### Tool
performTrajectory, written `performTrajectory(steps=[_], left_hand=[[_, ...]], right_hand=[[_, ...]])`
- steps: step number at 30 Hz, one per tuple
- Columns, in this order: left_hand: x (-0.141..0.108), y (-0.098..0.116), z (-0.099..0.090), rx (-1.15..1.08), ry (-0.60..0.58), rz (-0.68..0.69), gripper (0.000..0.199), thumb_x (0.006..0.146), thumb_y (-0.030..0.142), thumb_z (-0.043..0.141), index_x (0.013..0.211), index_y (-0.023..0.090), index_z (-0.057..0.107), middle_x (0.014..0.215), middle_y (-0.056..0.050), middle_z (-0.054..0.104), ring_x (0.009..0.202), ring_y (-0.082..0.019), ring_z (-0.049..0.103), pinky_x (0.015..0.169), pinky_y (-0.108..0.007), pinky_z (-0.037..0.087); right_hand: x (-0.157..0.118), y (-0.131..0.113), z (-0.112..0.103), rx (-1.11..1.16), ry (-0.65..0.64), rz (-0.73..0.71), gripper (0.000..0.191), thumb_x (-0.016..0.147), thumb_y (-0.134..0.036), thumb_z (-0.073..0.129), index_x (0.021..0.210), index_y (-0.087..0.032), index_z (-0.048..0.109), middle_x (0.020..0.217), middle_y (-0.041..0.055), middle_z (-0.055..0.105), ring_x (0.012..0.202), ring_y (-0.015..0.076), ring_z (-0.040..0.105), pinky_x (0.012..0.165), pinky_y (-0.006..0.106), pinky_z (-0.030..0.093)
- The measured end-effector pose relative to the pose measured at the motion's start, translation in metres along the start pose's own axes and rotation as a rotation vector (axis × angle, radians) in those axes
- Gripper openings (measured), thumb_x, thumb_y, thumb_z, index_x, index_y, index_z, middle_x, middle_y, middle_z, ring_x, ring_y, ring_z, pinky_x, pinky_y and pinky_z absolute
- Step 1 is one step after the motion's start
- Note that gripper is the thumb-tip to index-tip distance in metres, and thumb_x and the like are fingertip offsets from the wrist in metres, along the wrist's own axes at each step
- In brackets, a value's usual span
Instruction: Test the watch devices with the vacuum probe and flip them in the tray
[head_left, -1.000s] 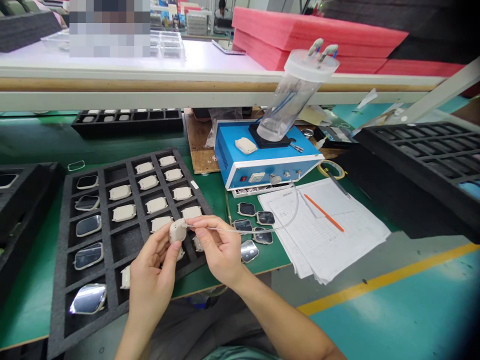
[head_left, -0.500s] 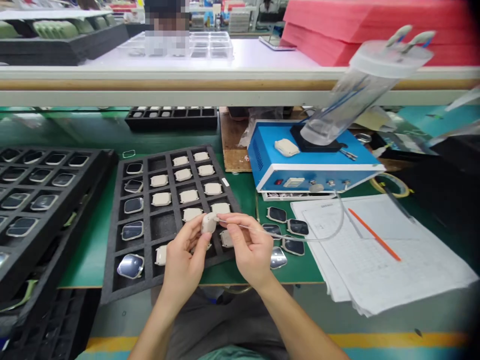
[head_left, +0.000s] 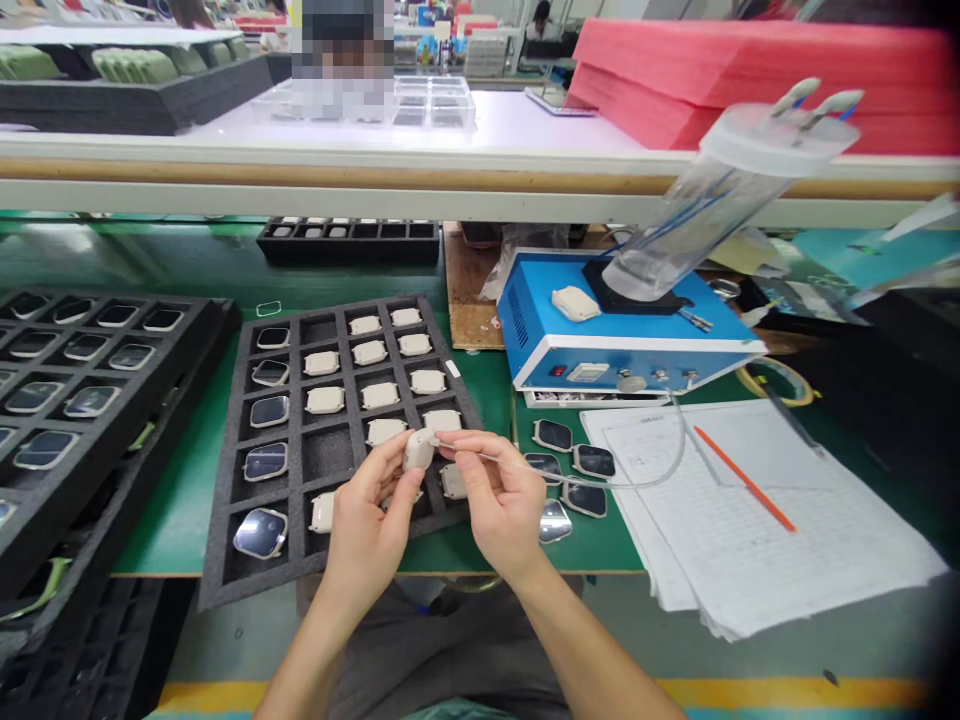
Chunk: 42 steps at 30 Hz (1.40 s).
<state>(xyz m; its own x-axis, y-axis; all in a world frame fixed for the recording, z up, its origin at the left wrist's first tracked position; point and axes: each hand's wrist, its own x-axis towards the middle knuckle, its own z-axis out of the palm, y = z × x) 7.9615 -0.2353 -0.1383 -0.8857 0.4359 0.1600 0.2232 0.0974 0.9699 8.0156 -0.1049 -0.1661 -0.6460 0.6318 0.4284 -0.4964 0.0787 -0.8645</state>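
My left hand (head_left: 373, 510) is closed on a small cream watch case (head_left: 419, 450), held tilted above the black foam tray (head_left: 296, 555). Between the fingers of my right hand (head_left: 504, 500) is a thin nozzle (head_left: 448, 446), its tip against or very near the case's edge; I cannot tell which. From it a clear tube (head_left: 637, 485) curves to the blue machine (head_left: 637, 340). Cream watch cases (head_left: 380, 396) lie in the tray's compartments, with dark glossy screens showing in the left column. To the right of my right hand, several dark-screened watch cases (head_left: 594, 460) rest on the green mat.
A second foam tray (head_left: 150, 400) of screens stands at the left. A clear cylinder (head_left: 675, 240) leans on the machine near another cream case (head_left: 575, 303). Papers (head_left: 787, 540) with an orange stick (head_left: 744, 478) lie at the right. A shelf (head_left: 450, 200) crosses above, with a person beyond it.
The whole view has shifted slightly, with the background lower in the picture. Both hands keep their hold on the watch case and the nozzle, almost unmoved.
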Motion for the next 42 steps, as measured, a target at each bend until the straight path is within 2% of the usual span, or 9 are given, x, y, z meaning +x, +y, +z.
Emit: performTrajectory(steps=[21,23,25,29,31,33,36,40,42], left_hand=[[0.006,-0.008,0.004,0.007,0.046,-0.010,0.045,0.091,0.045,0.075,0.128,0.019,0.070,0.131,-0.013,0.077,0.117,-0.027,0.076,0.100,-0.038,0.064],[0.004,-0.003,0.002,0.059,0.056,0.015,0.042,0.094,0.044,0.071,0.128,0.019,0.070,0.129,-0.013,0.077,0.114,-0.027,0.077,0.099,-0.039,0.063],[0.004,0.004,-0.007,0.224,0.090,0.097,0.038,0.098,0.041,0.064,0.128,0.019,0.071,0.129,-0.012,0.077,0.115,-0.028,0.074,0.103,-0.042,0.060],[0.012,0.014,-0.046,0.746,0.191,0.253,0.039,0.103,0.033,0.048,0.131,0.022,0.073,0.126,-0.012,0.076,0.121,-0.032,0.065,0.108,-0.048,0.049],[0.018,0.011,-0.066,0.910,0.149,0.236,0.041,0.102,0.030,0.045,0.131,0.021,0.073,0.122,-0.012,0.077,0.114,-0.033,0.064,0.104,-0.049,0.049],[0.024,0.007,-0.078,1.008,0.058,0.204,0.043,0.102,0.027,0.042,0.130,0.020,0.073,0.118,-0.013,0.078,0.108,-0.033,0.063,0.101,-0.050,0.049],[0.028,0.003,-0.084,1.133,0.000,0.219,0.044,0.103,0.024,0.040,0.130,0.017,0.074,0.118,-0.014,0.076,0.107,-0.032,0.063,0.101,-0.049,0.049],[0.027,0.013,-0.078,1.214,0.064,0.253,0.043,0.103,0.026,0.045,0.132,0.012,0.074,0.126,-0.019,0.070,0.109,-0.036,0.062,0.098,-0.054,0.050],[0.023,0.019,-0.064,1.221,0.118,0.265,0.042,0.103,0.026,0.047,0.132,0.010,0.073,0.132,-0.022,0.066,0.114,-0.041,0.060,0.097,-0.060,0.049]], right_hand=[[0.007,0.005,0.002,0.017,-0.024,0.007,0.014,0.101,-0.032,0.065,0.102,-0.023,0.076,0.107,0.0086,0.080,0.101,0.0213,0.079,0.092,0.037,0.068],[0.006,0.002,0.001,0.016,-0.025,0.002,0.014,0.101,-0.032,0.065,0.102,-0.023,0.076,0.106,0.0082,0.081,0.101,0.0208,0.079,0.092,0.036,0.068],[0.003,-0.005,-0.002,0.036,-0.002,0.000,0.012,0.100,-0.031,0.068,0.100,-0.023,0.077,0.104,0.0074,0.081,0.099,0.0200,0.079,0.091,0.035,0.068],[-0.001,-0.022,-0.018,0.071,0.098,0.035,0.010,0.097,-0.031,0.072,0.096,-0.023,0.077,0.102,0.0063,0.081,0.095,0.0202,0.080,0.086,0.036,0.070],[-0.002,-0.029,-0.030,0.073,0.134,0.049,0.009,0.096,-0.031,0.074,0.096,-0.022,0.076,0.101,0.0060,0.081,0.093,0.0205,0.081,0.084,0.036,0.071],[-0.002,-0.034,-0.043,0.069,0.162,0.052,0.009,0.096,-0.030,0.074,0.097,-0.021,0.076,0.100,0.0055,0.082,0.090,0.0203,0.082,0.082,0.036,0.071],[-0.002,-0.041,-0.063,0.048,0.214,0.018,0.008,0.096,-0.029,0.074,0.098,-0.021,0.076,0.098,0.0048,0.082,0.087,0.0187,0.082,0.079,0.033,0.071],[0.003,-0.051,-0.095,-0.016,0.332,-0.049,0.010,0.096,-0.030,0.074,0.099,-0.021,0.076,0.097,0.0044,0.081,0.082,0.0176,0.081,0.073,0.032,0.071],[0.005,-0.057,-0.109,-0.046,0.394,-0.074,0.011,0.095,-0.032,0.075,0.098,-0.021,0.076,0.097,0.0037,0.081,0.080,0.0174,0.080,0.071,0.032,0.071]])
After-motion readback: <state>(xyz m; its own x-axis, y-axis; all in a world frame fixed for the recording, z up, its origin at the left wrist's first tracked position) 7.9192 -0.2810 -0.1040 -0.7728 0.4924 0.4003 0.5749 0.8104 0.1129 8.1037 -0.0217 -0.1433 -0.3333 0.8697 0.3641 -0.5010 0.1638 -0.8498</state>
